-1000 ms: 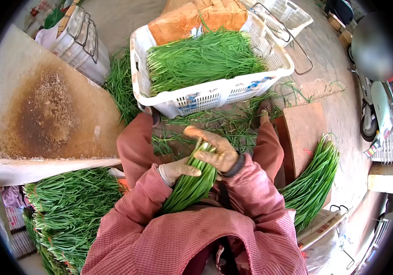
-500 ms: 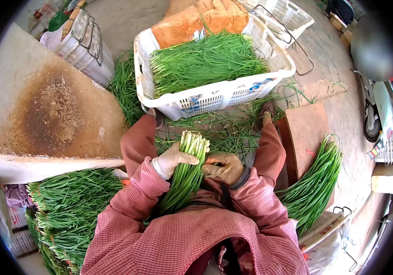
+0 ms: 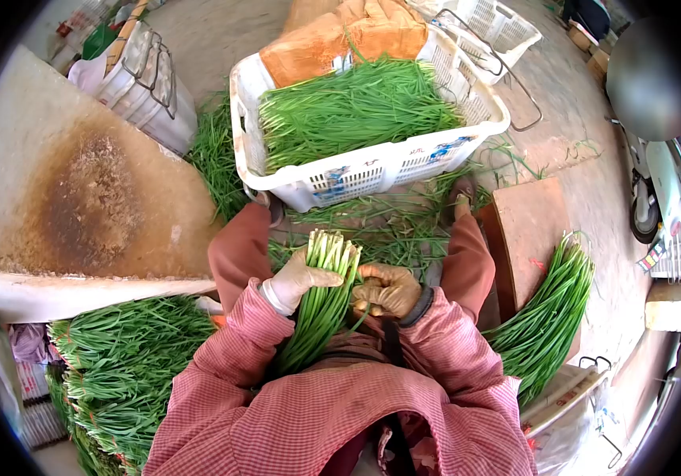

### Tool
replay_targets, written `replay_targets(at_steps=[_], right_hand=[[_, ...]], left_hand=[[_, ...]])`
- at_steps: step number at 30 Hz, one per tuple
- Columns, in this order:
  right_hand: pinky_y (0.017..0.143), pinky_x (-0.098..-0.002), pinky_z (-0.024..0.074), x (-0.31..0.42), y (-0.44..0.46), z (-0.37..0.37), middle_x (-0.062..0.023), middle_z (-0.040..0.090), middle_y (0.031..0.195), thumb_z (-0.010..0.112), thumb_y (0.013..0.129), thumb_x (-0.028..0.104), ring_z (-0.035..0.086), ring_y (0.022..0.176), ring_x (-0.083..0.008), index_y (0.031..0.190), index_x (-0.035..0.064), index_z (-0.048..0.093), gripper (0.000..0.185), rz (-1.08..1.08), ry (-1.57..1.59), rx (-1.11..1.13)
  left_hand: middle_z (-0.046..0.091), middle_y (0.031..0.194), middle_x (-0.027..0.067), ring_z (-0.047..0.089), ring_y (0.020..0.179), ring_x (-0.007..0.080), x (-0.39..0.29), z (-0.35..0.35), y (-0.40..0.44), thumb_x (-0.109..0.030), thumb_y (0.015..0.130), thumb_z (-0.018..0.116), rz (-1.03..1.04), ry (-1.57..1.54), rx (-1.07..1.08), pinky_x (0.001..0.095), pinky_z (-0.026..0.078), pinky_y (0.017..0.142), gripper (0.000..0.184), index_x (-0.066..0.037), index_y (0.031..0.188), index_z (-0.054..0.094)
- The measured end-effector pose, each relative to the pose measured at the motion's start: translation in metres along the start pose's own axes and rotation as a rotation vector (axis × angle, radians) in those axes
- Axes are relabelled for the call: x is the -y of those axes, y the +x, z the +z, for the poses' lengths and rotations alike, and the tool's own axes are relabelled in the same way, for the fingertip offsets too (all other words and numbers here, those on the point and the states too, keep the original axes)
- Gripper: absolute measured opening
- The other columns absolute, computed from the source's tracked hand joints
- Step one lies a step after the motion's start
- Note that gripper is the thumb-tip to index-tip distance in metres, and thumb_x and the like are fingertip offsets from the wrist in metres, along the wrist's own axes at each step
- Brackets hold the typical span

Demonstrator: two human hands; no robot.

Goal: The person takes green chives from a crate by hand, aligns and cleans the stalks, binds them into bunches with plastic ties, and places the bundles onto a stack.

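My left hand (image 3: 299, 282), in a pale glove, is wrapped round a bunch of green chives (image 3: 318, 309). The white cut ends point up and away from me, and the leaves hang down toward my lap. Close by on the right is my right hand (image 3: 388, 289), in a browner, soiled glove, its fingers curled together. A thin green strand shows just below its fingertips, but what they pinch is hidden. Beyond both hands stands a white plastic crate (image 3: 388, 155), with a thick layer of loose chives (image 3: 356, 111) lying in it and an orange-brown sack at its back.
Tied chives (image 3: 130, 373) are stacked at my left, below a stained slab (image 3: 102, 198). Another bunch (image 3: 547, 325) leans on a brown board (image 3: 531, 230) at my right. Loose leaves litter the floor between my feet. White crates (image 3: 491, 36) and a scooter (image 3: 658, 190) stand farther off.
My right hand has turned slightly, its fingers more curled, and a green strand now shows below it. The left hand keeps its hold on the bunch, almost unmoved.
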State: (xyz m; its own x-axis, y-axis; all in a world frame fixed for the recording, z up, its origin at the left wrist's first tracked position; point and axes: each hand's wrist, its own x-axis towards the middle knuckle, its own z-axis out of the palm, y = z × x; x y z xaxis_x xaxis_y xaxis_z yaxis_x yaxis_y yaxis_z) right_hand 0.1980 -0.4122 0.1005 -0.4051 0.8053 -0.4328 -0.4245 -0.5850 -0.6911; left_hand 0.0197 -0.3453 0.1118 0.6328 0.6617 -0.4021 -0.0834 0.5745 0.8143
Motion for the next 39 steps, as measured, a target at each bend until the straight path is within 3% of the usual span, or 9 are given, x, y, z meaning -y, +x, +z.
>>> replay_targets(at_steps=[5,7,12,15,17,27,35,37,39], right_hand=[[0.048,-0.0207,0.0423,-0.01,0.003,0.0,-0.0043,0.057,0.069,0.057,0.078,0.007,0.051,0.054,-0.0079,0.097,0.0011,0.055,0.02,-0.195,0.039,-0.127],[0.057,-0.0236,0.0455,-0.009,0.007,0.005,-0.0073,0.059,0.074,0.056,0.078,0.005,0.055,0.062,-0.0147,0.096,0.0012,0.056,0.018,-0.579,-0.559,-0.255],[0.064,-0.026,0.0465,0.017,0.0,0.006,-0.0103,0.059,0.079,0.055,0.076,0.005,0.057,0.067,-0.0217,0.095,0.0027,0.057,0.019,-0.437,-1.009,-0.219],[0.055,-0.0214,0.0443,0.01,0.018,-0.026,-0.0094,0.06,0.075,0.054,0.08,0.009,0.057,0.068,-0.015,0.083,-0.0012,0.059,0.012,-0.438,0.014,-0.501],[0.049,-0.0196,0.042,0.041,-0.003,-0.028,-0.0079,0.059,0.069,0.055,0.079,0.011,0.055,0.06,-0.0119,0.084,-0.0011,0.059,0.014,-0.366,-0.705,-0.667],[0.03,-0.0171,0.0288,0.019,-0.007,-0.005,-0.0032,0.051,0.052,0.057,0.078,0.019,0.04,0.035,-0.0064,0.077,0.0016,0.06,0.018,0.25,0.062,0.19],[0.026,-0.0197,0.0276,0.08,-0.02,-0.052,-0.002,0.052,0.054,0.052,0.081,0.021,0.038,0.031,-0.0073,0.08,0.0007,0.055,0.02,-0.332,0.266,0.479],[0.041,-0.0208,0.0435,0.093,-0.017,-0.086,-0.0084,0.059,0.075,0.048,0.084,0.025,0.054,0.048,-0.0126,0.1,0.0019,0.052,0.029,-0.356,-0.344,-0.135],[0.052,-0.025,0.0449,0.096,-0.015,-0.077,-0.0086,0.052,0.091,0.05,0.083,0.022,0.052,0.064,-0.0157,0.109,0.0055,0.044,0.031,-0.408,-0.114,-0.24]], left_hand=[[0.057,0.089,0.004,0.054,0.076,0.012,-0.006,-0.001,0.001,-0.002,0.062,0.063,-0.129,-0.031,0.04,0.0251,0.044,0.07,0.049,-0.001,0.109,0.048],[0.056,0.086,0.0034,0.054,0.075,0.012,-0.008,0.002,0.002,-0.004,0.062,0.062,-0.107,0.019,0.138,0.0251,0.045,0.069,0.053,-0.002,0.112,0.046],[0.055,0.083,0.0061,0.058,0.071,0.0183,-0.013,0.006,0.0,-0.003,0.062,0.062,-0.229,-0.164,0.236,0.0285,0.047,0.068,0.067,-0.003,0.122,0.035],[0.057,0.084,0.008,0.058,0.071,0.0183,-0.008,0.003,0.0,-0.002,0.062,0.062,-0.229,-0.129,0.211,0.0284,0.047,0.068,0.064,-0.003,0.121,0.037],[0.057,0.085,0.0084,0.058,0.071,0.0178,-0.008,0.0,0.001,-0.001,0.062,0.062,-0.2,-0.087,0.154,0.0281,0.047,0.068,0.061,-0.004,0.119,0.039],[0.058,0.087,0.0084,0.057,0.075,0.0155,-0.008,-0.005,-0.001,-0.002,0.063,0.064,-0.093,-0.013,0.182,0.0257,0.045,0.068,0.06,-0.001,0.118,0.04],[0.058,0.084,0.0103,0.058,0.07,0.0179,-0.014,-0.007,-0.004,-0.004,0.063,0.065,-0.192,-0.082,0.377,0.0293,0.047,0.066,0.06,0.0,0.117,0.04],[0.057,0.083,0.0096,0.057,0.068,0.0178,-0.014,-0.009,-0.005,-0.005,0.062,0.065,-0.169,-0.057,0.381,0.029,0.047,0.065,0.059,0.0,0.116,0.042],[0.058,0.081,0.0086,0.057,0.068,0.0185,-0.019,-0.005,-0.01,-0.007,0.061,0.068,-0.183,-0.076,0.29,0.0279,0.045,0.063,0.061,-0.001,0.116,0.042]])
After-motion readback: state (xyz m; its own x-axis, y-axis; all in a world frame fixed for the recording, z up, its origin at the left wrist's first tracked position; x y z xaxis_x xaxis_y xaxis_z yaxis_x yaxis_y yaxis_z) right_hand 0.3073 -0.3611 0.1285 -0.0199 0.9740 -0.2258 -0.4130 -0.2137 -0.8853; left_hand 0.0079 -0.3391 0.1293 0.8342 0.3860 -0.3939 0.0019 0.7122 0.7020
